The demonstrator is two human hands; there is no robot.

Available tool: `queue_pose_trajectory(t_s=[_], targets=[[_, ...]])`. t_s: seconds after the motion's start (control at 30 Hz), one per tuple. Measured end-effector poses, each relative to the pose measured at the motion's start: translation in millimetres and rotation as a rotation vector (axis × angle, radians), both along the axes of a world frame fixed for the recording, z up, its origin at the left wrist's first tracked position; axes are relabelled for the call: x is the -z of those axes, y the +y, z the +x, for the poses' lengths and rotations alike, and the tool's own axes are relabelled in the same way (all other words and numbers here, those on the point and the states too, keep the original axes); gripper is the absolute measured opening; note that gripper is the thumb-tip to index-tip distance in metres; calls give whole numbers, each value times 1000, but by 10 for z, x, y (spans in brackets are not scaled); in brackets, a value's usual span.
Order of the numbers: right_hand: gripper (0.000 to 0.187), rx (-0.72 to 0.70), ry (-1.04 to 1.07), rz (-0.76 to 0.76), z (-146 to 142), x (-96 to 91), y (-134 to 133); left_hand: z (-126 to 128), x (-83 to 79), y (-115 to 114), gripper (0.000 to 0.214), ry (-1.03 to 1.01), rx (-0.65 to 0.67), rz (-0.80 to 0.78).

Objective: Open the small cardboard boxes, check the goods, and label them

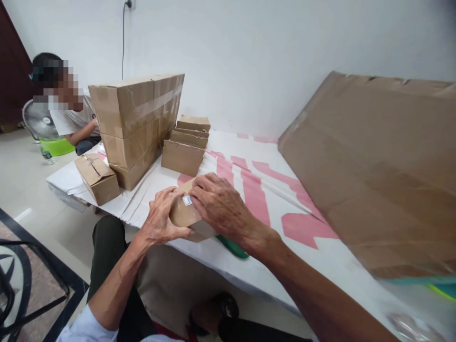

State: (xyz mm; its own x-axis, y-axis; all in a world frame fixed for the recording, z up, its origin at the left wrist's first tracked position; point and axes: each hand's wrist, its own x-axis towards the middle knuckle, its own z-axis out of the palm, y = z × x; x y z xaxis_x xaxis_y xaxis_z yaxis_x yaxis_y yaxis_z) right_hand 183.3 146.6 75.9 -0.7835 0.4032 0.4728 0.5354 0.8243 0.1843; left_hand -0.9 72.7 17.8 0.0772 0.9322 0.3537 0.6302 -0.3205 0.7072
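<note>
A small brown cardboard box (184, 214) is held between my two hands at the table's front edge. On its top is a small white label (187, 200) with blue marks. My left hand (162, 216) wraps the near left end of the box, thumb below and fingers over the top edge. From the right, my right hand (217, 199) lies over the box with its fingers curled beside the label; some fingertips are hidden. Part of a green object (233, 248) shows under my right wrist, its kind unclear.
Taped cartons (138, 128) stand stacked at the left, with a smaller box (97, 178) in front. Several upright cardboard pieces (183, 156) are beside the stack. A large carton (377, 175) fills the right. Another person (73, 118) sits behind the stack, near a fan (37, 118).
</note>
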Motion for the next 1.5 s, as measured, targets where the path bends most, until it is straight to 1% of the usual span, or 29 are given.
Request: queue_pose_trajectory(t_s=[0.17,0.37,0.77,0.97,1.4,1.5], targets=[[19,39,11,29,-10,10,-15,12,-27,-5,100,3,-2,-6],[21,20,52,21,6,40,-4,9,-20,-4,100,6,3,-18],[24,35,68,12,-3,58,-5,9,-1,13,100,0,-1,-26],[23,27,74,13,-10,61,-5,2,18,16,101,5,2,-22],[22,38,99,15,-20,94,0,18,-31,-3,101,1,-2,-40],[20,51,90,18,-26,98,2,12,-29,-10,103,-2,19,-41]])
